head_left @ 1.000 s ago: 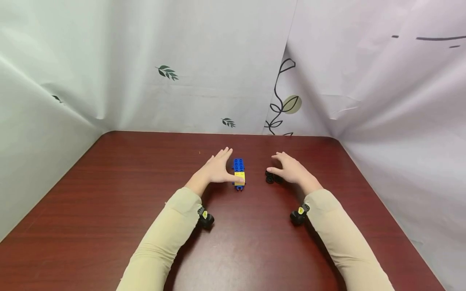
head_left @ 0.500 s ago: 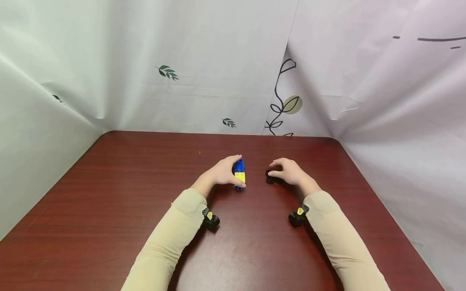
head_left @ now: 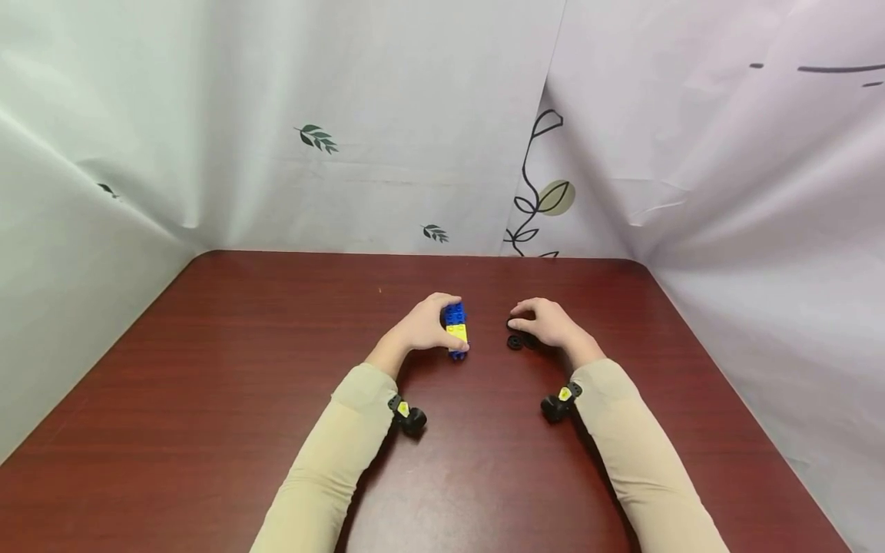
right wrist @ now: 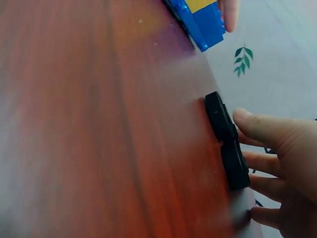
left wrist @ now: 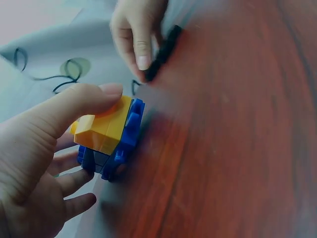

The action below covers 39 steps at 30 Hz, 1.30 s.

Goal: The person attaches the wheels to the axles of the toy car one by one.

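Note:
A toy car base of blue bricks with a yellow brick [head_left: 456,332] is in the grip of my left hand [head_left: 422,326], mid-table in the head view. In the left wrist view, my thumb presses the yellow brick [left wrist: 106,130], and the other fingers reach round the far side of the blue part [left wrist: 130,134]. To the right, several small black wheels [head_left: 515,342] lie on the table. My right hand [head_left: 549,322] hovers low at them, thumb and fingers apart. In the right wrist view, two wheels [right wrist: 220,119] lie side by side, with my thumb and fingertips right at their far edge.
Dark red wood-grained table [head_left: 276,346] lies under both hands. White cloth [head_left: 415,115] with leaf prints hangs round its back and sides. A small black camera is strapped to each wrist, including the left one [head_left: 413,421].
My left hand has moved right and closed from spread fingers onto the toy car base. My right hand's thumb and fingers have drawn nearer each other over the wheels, which now show slightly apart.

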Tool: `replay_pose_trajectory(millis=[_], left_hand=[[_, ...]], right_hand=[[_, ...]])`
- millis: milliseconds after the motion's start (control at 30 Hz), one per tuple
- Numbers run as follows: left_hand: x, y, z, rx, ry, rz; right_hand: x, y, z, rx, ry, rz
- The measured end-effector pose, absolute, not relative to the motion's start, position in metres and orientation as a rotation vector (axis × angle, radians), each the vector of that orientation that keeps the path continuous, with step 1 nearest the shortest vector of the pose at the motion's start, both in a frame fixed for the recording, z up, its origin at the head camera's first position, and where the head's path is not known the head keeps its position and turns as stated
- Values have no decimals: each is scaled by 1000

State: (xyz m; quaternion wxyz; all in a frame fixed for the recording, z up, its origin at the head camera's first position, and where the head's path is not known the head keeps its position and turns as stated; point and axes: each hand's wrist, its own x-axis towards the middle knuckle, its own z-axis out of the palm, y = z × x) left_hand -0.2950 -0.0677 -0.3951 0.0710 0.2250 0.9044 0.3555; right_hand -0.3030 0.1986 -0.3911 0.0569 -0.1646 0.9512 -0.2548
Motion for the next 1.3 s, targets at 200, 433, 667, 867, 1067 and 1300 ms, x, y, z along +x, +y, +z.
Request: replay_pose_trajectory(millis=[200,433,667,867,1067,1300], left_hand=[[-290,-69,-404,617,2704,1189],[-287,-70,-407,586,2682,1273],[-290,-75,-404,559,2702,1331],[-293,-78,-403,553,2708,1393],[-301,-78,-406,552,2768,1402],[-305,-70,-405,491,2789,1470]], right_hand=[[-305,197,-395,-500,2849,-830],[-307,199,-400,-495,2855,-866],[-306,200,-399,-519,2918,-881],[-305,199,-396,-474,2960,-891],[-312,199,-391,-463,2947,-959],[-313,190,-385,-499,2923,-1102]])
